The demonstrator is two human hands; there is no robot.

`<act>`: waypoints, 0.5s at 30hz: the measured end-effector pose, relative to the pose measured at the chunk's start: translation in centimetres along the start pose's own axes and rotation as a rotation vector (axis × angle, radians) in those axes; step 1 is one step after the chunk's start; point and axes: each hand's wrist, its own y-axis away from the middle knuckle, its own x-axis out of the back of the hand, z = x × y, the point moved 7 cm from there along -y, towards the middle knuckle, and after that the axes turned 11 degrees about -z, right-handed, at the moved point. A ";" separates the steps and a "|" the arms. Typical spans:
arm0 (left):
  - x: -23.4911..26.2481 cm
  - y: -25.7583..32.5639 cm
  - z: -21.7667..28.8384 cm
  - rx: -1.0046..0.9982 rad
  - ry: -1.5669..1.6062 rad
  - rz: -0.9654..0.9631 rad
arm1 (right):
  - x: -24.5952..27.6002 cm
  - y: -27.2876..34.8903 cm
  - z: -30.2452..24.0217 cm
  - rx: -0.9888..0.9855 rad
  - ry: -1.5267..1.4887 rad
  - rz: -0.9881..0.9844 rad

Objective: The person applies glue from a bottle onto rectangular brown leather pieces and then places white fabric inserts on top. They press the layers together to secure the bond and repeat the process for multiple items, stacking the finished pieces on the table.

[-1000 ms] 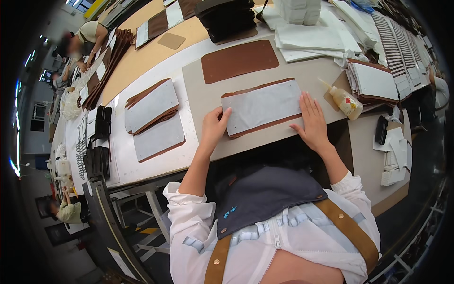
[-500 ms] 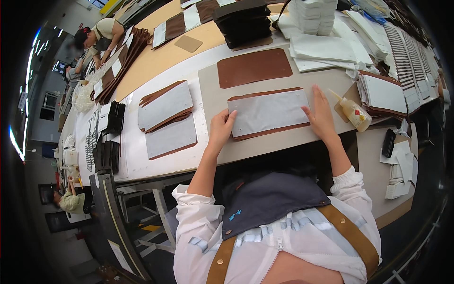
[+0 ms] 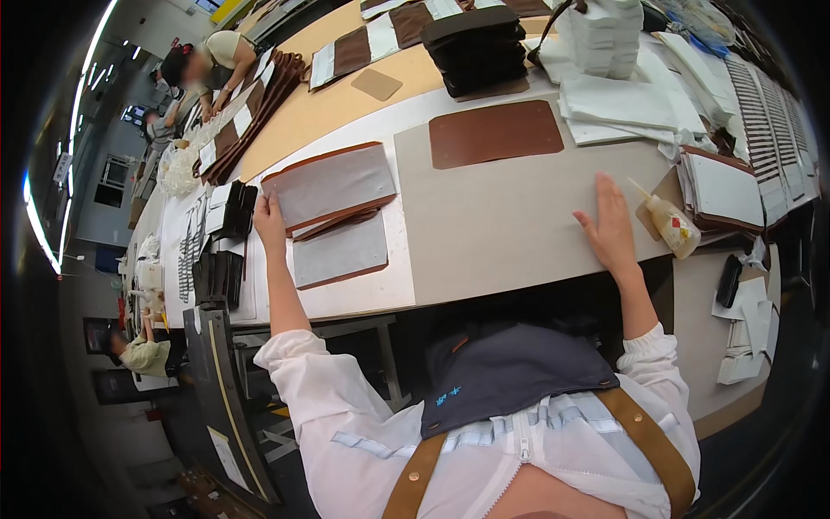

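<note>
My left hand [image 3: 270, 221] pinches the left edge of a brown leather panel with a grey lining [image 3: 333, 183], held over a small stack at the left of the table. Beneath it show the brown edges of other panels, and nearer me lies another grey-lined panel [image 3: 341, 251]. My right hand [image 3: 612, 227] rests on the grey work board [image 3: 493, 229], fingers stretched out and holding nothing. A single brown leather panel [image 3: 494, 134], smooth side up, lies at the board's far side. Right of my right hand, a glue bottle [image 3: 673, 227] with a thin nozzle lies tilted.
Black stacked pieces [image 3: 475, 54] and white padding sheets [image 3: 609, 104] stand at the back. A pile of white-faced brown panels [image 3: 724, 189] lies to the right. Dark folded pieces [image 3: 218, 277] sit at the left. Another person [image 3: 226, 65] works at the table's far left.
The grey-lined panel has gone from between my hands on the board to the left stack, carried by my left hand. My right hand has stayed over the board. The view has shifted somewhat.
</note>
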 end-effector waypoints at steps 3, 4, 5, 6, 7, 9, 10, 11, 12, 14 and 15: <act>2.5 -0.1 -5.3 0.087 -0.887 0.409 | -0.4 -0.3 -0.9 0.043 -0.017 0.016; -3.2 -1.5 -3.2 0.158 -0.639 0.198 | 0.1 0.0 0.2 0.003 0.030 0.026; -5.4 -1.4 -1.0 -0.088 -0.637 0.173 | 0.0 -0.1 -0.2 0.009 0.024 0.027; -9.8 -1.3 2.0 -0.255 -0.582 0.066 | 0.1 0.0 0.0 -0.004 0.040 0.026; -14.5 -0.4 6.3 -0.421 -0.519 -0.040 | 0.2 0.2 0.3 -0.014 0.031 0.034; -21.7 2.1 13.7 -0.661 -0.437 -0.226 | 0.4 0.2 0.3 -0.011 0.002 0.037; -24.4 3.5 16.2 -0.674 -0.448 -0.294 | 0.9 0.3 0.1 0.023 -0.082 0.078; -27.1 4.5 18.1 -0.750 -0.443 -0.374 | 1.5 0.4 -0.1 0.059 -0.164 0.120; -29.2 5.3 20.0 -0.783 -0.439 -0.392 | 2.3 0.7 0.1 0.090 -0.240 0.163; -32.2 6.3 23.0 -0.849 -0.435 -0.423 | 4.8 2.4 -0.1 0.096 -0.096 0.261; -33.1 5.9 23.0 -0.842 -0.439 -0.428 | 6.0 3.5 -0.2 0.100 -0.023 0.309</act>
